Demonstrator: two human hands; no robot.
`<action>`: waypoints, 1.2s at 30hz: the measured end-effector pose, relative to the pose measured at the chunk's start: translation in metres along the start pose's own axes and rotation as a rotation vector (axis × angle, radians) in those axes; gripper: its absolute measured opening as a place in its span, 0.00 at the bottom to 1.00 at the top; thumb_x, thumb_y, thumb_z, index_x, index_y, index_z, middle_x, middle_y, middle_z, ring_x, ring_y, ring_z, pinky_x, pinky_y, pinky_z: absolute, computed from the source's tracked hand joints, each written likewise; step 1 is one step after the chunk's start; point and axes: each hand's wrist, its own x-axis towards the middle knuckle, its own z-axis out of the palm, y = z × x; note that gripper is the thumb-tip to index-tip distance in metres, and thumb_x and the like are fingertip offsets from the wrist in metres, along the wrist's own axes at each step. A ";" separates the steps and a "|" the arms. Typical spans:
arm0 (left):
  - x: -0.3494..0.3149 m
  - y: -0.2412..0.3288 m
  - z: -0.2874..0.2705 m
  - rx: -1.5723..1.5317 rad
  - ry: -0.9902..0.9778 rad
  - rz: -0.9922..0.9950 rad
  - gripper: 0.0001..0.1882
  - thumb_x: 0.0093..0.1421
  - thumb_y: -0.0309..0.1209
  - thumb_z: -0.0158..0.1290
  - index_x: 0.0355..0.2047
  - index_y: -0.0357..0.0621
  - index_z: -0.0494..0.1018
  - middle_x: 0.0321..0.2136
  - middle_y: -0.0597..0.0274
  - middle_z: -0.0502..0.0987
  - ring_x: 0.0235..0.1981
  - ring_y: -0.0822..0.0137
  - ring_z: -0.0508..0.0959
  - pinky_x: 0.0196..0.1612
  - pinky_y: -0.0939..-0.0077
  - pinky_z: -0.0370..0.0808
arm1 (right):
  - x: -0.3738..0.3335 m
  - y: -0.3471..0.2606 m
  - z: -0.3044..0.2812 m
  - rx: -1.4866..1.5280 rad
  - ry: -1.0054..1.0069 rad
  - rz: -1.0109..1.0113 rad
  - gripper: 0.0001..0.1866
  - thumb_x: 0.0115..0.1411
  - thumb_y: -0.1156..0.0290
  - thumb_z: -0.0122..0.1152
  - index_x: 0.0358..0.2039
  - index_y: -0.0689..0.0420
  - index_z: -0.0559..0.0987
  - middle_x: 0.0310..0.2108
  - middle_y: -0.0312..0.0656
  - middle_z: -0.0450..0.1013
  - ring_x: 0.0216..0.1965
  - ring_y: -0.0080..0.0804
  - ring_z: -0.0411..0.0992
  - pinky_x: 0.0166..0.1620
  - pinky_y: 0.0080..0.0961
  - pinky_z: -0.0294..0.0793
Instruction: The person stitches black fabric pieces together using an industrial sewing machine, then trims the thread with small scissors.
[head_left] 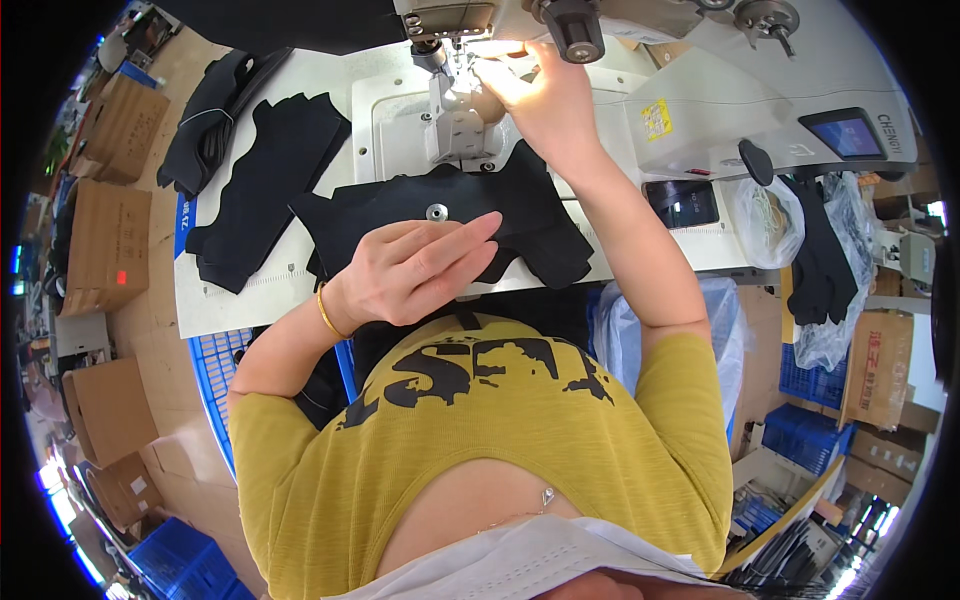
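Note:
My right hand (pixel 545 100) reaches up to the needle area of a white sewing machine (pixel 460 125), its thumb and forefinger bent beside the lit presser foot. Glare hides whatever its fingertips may hold. Lower down, my left hand (pixel 415 268) hovers over black fabric pieces (pixel 370 205), fingers curled together. Whether something thin is pinched there is too small to make out. A small round metal piece, like a bobbin (pixel 437 212), shows against the black fabric just beyond the left hand's knuckles.
More black cut pieces (pixel 270 185) lie at left, beside a tied black bundle (pixel 210 120). To the right are a phone (pixel 682 203), a clear plastic bag (pixel 768 222) and the machine's screen panel (pixel 843 133). A blue basket (pixel 222 375) stands below the table's left edge.

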 end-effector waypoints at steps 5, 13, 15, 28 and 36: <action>0.000 -0.004 0.003 -0.009 0.018 0.001 0.12 0.49 0.21 0.62 0.35 0.35 0.76 0.47 0.49 0.78 0.31 0.69 0.80 0.32 0.79 0.81 | 0.000 0.013 0.009 0.165 -0.045 0.139 0.14 0.55 0.67 0.67 0.42 0.57 0.82 0.35 0.44 0.80 0.35 0.32 0.79 0.40 0.25 0.76; -0.002 -0.039 -0.028 0.113 0.067 -0.330 0.13 0.49 0.17 0.61 0.37 0.34 0.77 0.47 0.49 0.78 0.31 0.63 0.82 0.31 0.75 0.80 | -0.003 0.022 -0.020 -0.048 -0.144 -0.282 0.13 0.55 0.68 0.68 0.41 0.56 0.83 0.41 0.44 0.80 0.41 0.33 0.79 0.47 0.27 0.76; 0.001 -0.064 -0.030 0.093 0.144 -0.476 0.13 0.49 0.17 0.60 0.38 0.35 0.77 0.48 0.50 0.77 0.32 0.63 0.81 0.31 0.76 0.79 | -0.009 0.013 -0.017 -0.021 -0.128 -0.295 0.14 0.51 0.73 0.68 0.40 0.59 0.83 0.44 0.42 0.79 0.48 0.39 0.76 0.50 0.30 0.75; 0.006 -0.206 0.041 -1.466 0.105 -1.103 0.11 0.59 0.32 0.60 0.41 0.44 0.76 0.38 0.64 0.78 0.40 0.66 0.77 0.39 0.65 0.76 | 0.012 0.059 0.018 0.081 0.099 -0.096 0.08 0.43 0.66 0.67 0.21 0.55 0.80 0.19 0.41 0.71 0.20 0.41 0.69 0.24 0.35 0.63; 0.003 -0.204 0.061 -1.824 0.000 -1.231 0.16 0.57 0.41 0.62 0.41 0.47 0.77 0.35 0.63 0.80 0.33 0.65 0.81 0.27 0.66 0.79 | 0.021 0.088 0.018 0.080 0.125 -0.195 0.08 0.40 0.66 0.65 0.19 0.55 0.79 0.13 0.46 0.68 0.19 0.45 0.69 0.24 0.41 0.65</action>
